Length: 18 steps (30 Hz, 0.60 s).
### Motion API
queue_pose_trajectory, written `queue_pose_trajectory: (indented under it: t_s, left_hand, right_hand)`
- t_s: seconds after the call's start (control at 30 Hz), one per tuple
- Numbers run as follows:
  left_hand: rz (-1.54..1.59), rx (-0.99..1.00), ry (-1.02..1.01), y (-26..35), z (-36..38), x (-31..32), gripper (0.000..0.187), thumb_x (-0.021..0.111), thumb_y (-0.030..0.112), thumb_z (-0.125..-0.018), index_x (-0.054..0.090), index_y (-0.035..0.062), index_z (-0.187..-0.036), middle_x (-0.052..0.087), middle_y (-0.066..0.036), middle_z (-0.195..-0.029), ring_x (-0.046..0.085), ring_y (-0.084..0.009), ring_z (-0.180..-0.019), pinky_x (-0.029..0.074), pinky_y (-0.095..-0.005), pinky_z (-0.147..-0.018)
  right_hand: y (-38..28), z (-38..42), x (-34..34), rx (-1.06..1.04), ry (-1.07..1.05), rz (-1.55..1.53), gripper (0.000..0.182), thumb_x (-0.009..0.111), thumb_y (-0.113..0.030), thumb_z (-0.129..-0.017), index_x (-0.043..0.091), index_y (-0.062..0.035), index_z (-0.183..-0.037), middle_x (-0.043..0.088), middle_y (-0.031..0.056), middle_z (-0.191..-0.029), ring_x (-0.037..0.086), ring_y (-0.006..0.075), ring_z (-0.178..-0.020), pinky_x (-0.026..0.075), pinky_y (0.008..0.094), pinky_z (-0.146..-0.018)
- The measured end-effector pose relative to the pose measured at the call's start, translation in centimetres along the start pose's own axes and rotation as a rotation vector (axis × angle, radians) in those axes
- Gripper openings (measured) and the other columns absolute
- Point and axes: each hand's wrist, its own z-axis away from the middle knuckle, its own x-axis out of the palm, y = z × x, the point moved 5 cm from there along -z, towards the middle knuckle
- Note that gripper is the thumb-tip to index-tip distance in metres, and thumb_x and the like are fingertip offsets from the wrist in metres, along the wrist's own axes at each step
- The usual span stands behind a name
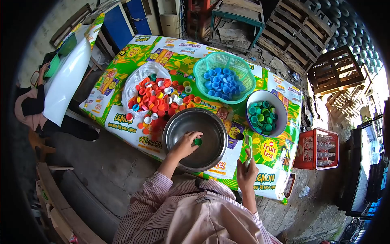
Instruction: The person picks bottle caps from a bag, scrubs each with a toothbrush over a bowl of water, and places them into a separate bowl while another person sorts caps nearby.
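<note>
Over the steel basin (222,134), my left hand (185,146) pinches a green bottle cap (198,142) between thumb and fingers. My right hand (247,174), to the right of the basin, is wrapped round the handle of a pale green brush (250,153), which stands upright with its dark bristles facing left. Behind the basin, red, orange, white and yellow caps (161,106) spill from a white plastic bag (129,87). A mint-green basket (199,67) holds blue caps (223,83). Green caps (264,118) lie in a white bowl (280,129) at the right.
A bright printed cloth (97,95) covers the table. On the floor to the right stands a red crate (306,150) of glass bottles, with wooden pallets (300,30) behind. At the far left, another person (30,107) sits by a second table (71,77) with green basins.
</note>
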Motion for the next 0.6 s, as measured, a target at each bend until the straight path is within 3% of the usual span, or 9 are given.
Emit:
queue_pose_trajectory:
  t_s: [0.33, 0.47, 0.53, 0.57, 0.6]
  left_hand:
    - [0.006, -0.046, -0.035, -0.2, 0.0, 0.3, 0.040, 0.065, -0.001, -0.066, 0.052, 0.0048, -0.103, 0.058, -0.013, -0.093, 0.057, -0.0289, -0.088, 0.047, -0.0352, -0.076]
    - [-0.024, 0.049, -0.035, -0.4, -0.2, 0.7, 0.022, 0.066, 0.005, -0.069, 0.056, 0.0021, -0.089, 0.058, -0.011, -0.090, 0.056, -0.0303, -0.086, 0.046, -0.0350, -0.075]
    - [-0.048, 0.132, 0.023, -0.1, -0.2, 0.5, 0.016, 0.063, 0.006, -0.075, 0.055, -0.0001, -0.087, 0.059, -0.009, -0.088, 0.059, -0.0218, -0.080, 0.047, -0.0311, -0.069]
    - [-0.051, 0.129, 0.024, -0.2, 0.0, 0.5, 0.016, 0.063, 0.006, -0.075, 0.055, -0.0001, -0.087, 0.059, -0.009, -0.088, 0.059, -0.0218, -0.080, 0.047, -0.0311, -0.069]
    - [0.121, -0.031, -0.020, -0.3, 0.0, 0.5, 0.013, 0.061, 0.009, -0.079, 0.055, 0.0001, -0.086, 0.059, -0.008, -0.087, 0.060, -0.0182, -0.079, 0.048, -0.0288, -0.066]
  right_hand:
    - [0.0, 0.5, -0.5, 0.009, 0.003, 0.022, 0.039, 0.060, 0.000, -0.075, 0.050, 0.0001, -0.113, 0.040, 0.0039, -0.047, 0.035, 0.0072, -0.039, 0.028, 0.0226, -0.039]
    - [-0.1, 0.4, -0.5, 0.019, -0.007, 0.049, 0.039, 0.060, -0.001, -0.075, 0.050, -0.0001, -0.113, 0.041, 0.0047, -0.046, 0.036, 0.0079, -0.038, 0.029, 0.0234, -0.039]
    - [-0.4, 0.5, -0.2, 0.006, -0.006, 0.042, 0.039, 0.061, -0.001, -0.075, 0.050, -0.0002, -0.112, 0.042, 0.0051, -0.046, 0.038, 0.0090, -0.038, 0.030, 0.0243, -0.039]
    - [-0.6, 0.5, -0.1, 0.005, -0.008, 0.039, 0.039, 0.061, -0.001, -0.075, 0.050, -0.0002, -0.112, 0.042, 0.0051, -0.046, 0.038, 0.0090, -0.038, 0.030, 0.0243, -0.039]
    - [-0.8, 0.5, -0.1, 0.013, -0.020, 0.052, 0.039, 0.061, -0.001, -0.075, 0.050, -0.0002, -0.112, 0.042, 0.0053, -0.046, 0.039, 0.0097, -0.038, 0.030, 0.0246, -0.039]
